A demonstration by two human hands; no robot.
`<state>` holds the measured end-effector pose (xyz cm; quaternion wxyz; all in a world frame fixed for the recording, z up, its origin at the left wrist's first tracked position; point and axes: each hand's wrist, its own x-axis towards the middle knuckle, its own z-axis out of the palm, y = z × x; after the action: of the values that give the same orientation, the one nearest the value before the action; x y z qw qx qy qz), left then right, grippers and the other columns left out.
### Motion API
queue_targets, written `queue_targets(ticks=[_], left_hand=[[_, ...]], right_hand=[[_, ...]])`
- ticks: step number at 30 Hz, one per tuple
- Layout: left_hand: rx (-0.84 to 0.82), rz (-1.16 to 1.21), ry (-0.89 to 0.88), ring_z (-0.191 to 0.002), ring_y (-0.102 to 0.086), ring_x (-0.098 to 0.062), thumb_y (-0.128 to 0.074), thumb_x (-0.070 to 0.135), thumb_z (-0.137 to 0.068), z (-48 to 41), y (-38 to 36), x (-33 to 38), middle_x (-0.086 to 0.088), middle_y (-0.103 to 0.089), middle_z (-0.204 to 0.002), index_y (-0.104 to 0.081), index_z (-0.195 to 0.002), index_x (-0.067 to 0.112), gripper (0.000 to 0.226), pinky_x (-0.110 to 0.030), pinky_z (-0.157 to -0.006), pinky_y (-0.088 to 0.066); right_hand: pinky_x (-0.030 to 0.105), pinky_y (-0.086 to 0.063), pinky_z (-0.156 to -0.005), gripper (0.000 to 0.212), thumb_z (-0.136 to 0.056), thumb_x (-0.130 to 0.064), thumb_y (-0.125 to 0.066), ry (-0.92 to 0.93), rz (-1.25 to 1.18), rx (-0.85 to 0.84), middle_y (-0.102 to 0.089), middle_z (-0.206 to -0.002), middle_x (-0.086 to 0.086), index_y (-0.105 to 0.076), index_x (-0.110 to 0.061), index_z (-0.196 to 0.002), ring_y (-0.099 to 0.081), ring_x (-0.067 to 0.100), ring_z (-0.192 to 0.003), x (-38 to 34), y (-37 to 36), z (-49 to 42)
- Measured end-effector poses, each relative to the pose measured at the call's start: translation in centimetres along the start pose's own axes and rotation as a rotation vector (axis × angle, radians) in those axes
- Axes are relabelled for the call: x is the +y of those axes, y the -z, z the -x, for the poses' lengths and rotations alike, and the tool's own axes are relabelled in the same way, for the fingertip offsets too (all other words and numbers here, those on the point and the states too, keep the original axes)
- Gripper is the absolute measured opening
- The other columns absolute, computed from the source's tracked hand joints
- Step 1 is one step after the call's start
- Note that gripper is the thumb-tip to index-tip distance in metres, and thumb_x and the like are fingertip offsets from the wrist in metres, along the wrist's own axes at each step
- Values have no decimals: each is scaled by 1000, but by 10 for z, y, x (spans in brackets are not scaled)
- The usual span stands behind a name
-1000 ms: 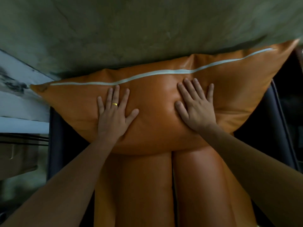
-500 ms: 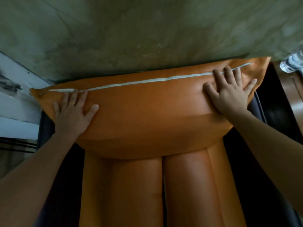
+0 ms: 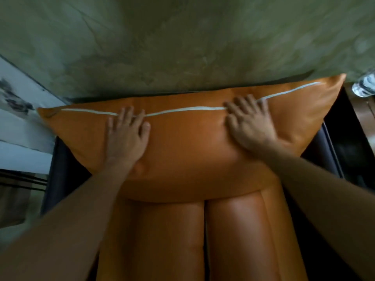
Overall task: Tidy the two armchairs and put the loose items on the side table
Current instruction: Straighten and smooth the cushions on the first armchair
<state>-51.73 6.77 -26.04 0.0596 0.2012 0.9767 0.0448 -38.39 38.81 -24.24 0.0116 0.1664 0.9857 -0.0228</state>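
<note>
Much of the armchair and the things at the edges escape us.

We see both hands (image 3: 250, 122) smeared by motion, the left hand (image 3: 125, 134) too, so we cannot tell fingertip contact along the white stripe (image 3: 182, 109) they cover. The orange cushion (image 3: 182, 149) hides the top of the armchair (image 3: 233, 240) back, whose lower part runs off the bottom edge. A clear bottle (image 3: 364, 86) is cut by the right edge; the desk (image 3: 365, 116) beneath it shows only a dark sliver. At left, a blurred white surface (image 3: 18, 110) with dark marks stays unreadable to us.
</note>
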Motion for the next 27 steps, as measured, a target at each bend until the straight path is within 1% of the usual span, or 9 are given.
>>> queue_targets(ticks=[3,6,10,12,15,18,22,25,27], left_hand=[[-8,-29,113,-152,-17,-28,-10,64,-99,-6,9,-63,-9,-25,-163,-32,-154,28,69,-54,-122,-8],[29,35,186,-152,-10,-34,-8,70,-96,15,18,-85,-17,-18,-164,-29,-155,26,76,-59,-121,-7],[125,256,232,-152,5,-39,-31,64,-98,106,6,-32,-17,7,-166,-17,-158,34,68,-67,-116,-2],[138,372,248,-151,8,-42,-46,62,-96,149,-20,8,-21,10,-165,-18,-158,32,75,-63,-118,-4],[197,607,437,-151,8,-44,-53,70,-89,149,-53,61,-26,12,-163,-18,-159,28,89,-57,-122,-7],[162,691,549,-150,10,-44,-55,75,-84,98,-56,79,-20,17,-164,-18,-158,36,91,-57,-119,-10],[130,711,493,-150,14,-44,-56,75,-83,106,-55,70,-16,20,-164,-17,-157,39,91,-56,-120,-6],[71,746,413,-152,11,-39,-59,71,-85,145,-52,55,-13,20,-164,-15,-157,40,90,-56,-121,-14],[-8,722,367,-153,7,-33,-61,69,-84,169,-44,46,-11,18,-165,-12,-157,42,92,-53,-122,-18]], right_hand=[[60,-4,-122,55,-99,-51,-24,-133,67,24,-31,-162,5,-37,-36,-150,-15,30,-153,68,16,5],[63,-1,-120,59,-97,-53,-33,-333,3,109,-21,-166,11,-36,-32,-152,-8,33,-154,68,22,23],[69,-9,-115,74,-93,-56,-45,-619,-348,238,-4,-168,12,-21,-32,-158,-1,39,-154,4,2,101],[70,-14,-113,80,-91,-59,-50,-693,-619,219,8,-168,11,-15,-35,-159,4,45,-152,-45,-22,144],[63,-13,-117,81,-93,-57,-53,-779,-921,242,16,-166,12,-12,-34,-160,6,52,-148,-78,-46,147],[56,-11,-118,80,-95,-53,-56,-717,-949,252,15,-167,13,-13,-33,-160,5,54,-148,-64,-51,100],[61,-9,-118,80,-94,-61,-52,-698,-980,165,19,-167,4,-10,-41,-159,11,53,-148,-55,-58,108],[58,-19,-117,80,-93,-62,-55,-574,-940,92,19,-167,-1,-7,-49,-156,7,44,-151,-39,-50,149],[55,-31,-115,81,-92,-62,-57,-500,-890,32,17,-167,-3,-5,-53,-154,-2,37,-154,-22,-44,172]])
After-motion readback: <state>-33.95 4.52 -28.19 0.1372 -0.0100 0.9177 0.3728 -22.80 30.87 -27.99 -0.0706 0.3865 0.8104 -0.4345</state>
